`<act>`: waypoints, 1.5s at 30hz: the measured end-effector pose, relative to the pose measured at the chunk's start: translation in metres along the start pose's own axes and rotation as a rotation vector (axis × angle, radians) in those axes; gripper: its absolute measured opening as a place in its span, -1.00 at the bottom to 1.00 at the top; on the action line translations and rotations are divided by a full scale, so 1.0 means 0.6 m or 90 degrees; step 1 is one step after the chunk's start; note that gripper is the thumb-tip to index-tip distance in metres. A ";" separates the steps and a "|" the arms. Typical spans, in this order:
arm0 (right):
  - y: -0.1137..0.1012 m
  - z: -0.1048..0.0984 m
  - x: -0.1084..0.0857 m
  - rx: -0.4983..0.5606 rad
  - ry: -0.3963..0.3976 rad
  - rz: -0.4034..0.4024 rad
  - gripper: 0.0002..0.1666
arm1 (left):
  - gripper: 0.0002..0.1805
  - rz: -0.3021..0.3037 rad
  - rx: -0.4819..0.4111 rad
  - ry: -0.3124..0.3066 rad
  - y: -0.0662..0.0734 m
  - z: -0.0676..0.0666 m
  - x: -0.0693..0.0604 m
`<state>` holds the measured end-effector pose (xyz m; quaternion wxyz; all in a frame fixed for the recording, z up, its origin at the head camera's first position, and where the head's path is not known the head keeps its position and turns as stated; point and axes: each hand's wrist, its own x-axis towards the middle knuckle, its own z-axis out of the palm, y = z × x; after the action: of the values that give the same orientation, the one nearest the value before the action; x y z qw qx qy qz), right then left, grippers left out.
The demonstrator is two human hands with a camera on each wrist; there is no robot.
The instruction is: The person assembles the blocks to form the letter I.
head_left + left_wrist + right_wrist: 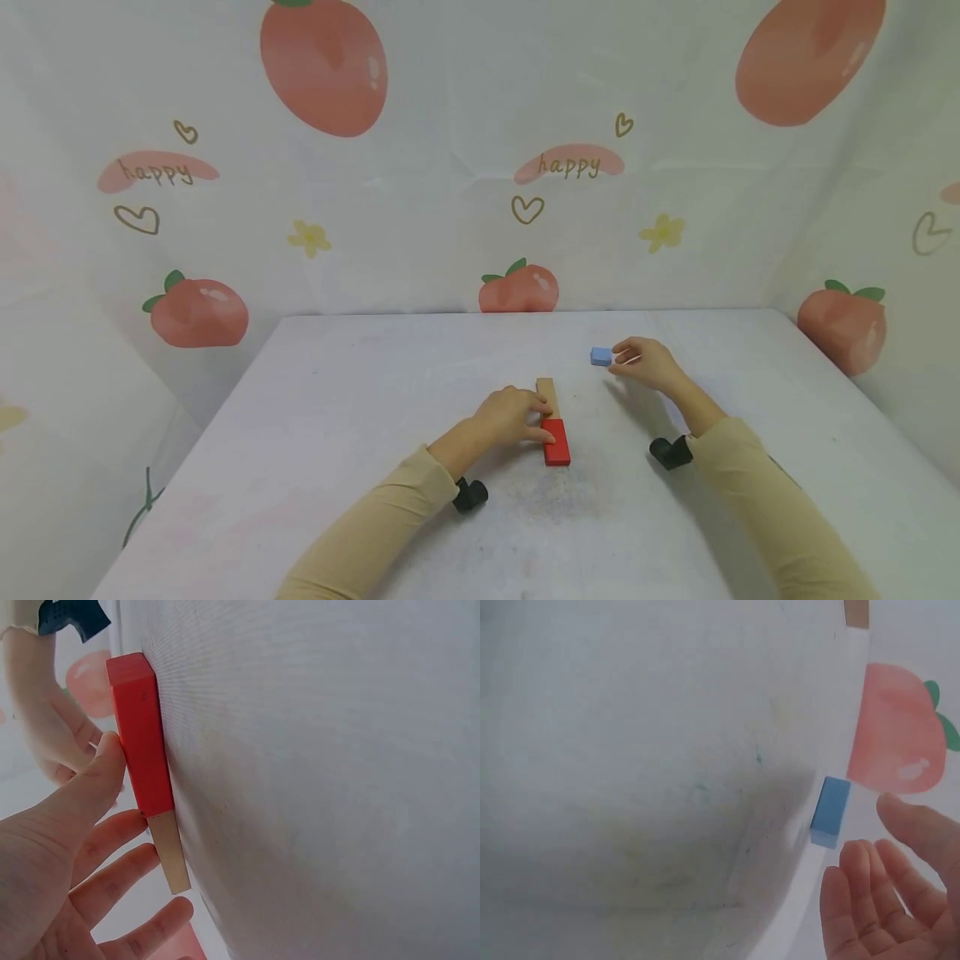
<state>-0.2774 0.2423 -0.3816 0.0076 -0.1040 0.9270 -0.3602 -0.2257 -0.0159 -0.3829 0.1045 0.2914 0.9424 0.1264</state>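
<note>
A red block and a plain wooden block lie end to end on the table, seeming to touch. My left hand rests on them from the left. In the left wrist view, its thumb lies against the red block, while fingertips touch around the joint and the wooden block. Farther back and to the right, a small blue block sits on the table. My right hand hovers just right of it, fingers loosely bent; the right wrist view shows a gap between the fingertips and the blue block.
The white table has faint stains and smudges. Behind it hangs a pale curtain with printed fruit, hearts and flowers. Black wrist devices stick out below the left sleeve and beside the right sleeve.
</note>
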 end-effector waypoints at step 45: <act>0.019 0.006 0.040 0.107 -0.066 0.193 -0.38 | -0.48 -0.007 -0.012 -0.004 -0.003 0.005 0.003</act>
<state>-0.3027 0.2431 -0.3903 0.1184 0.0195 0.8970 -0.4254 -0.2271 -0.0157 -0.3864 0.1110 0.2855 0.9424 0.1341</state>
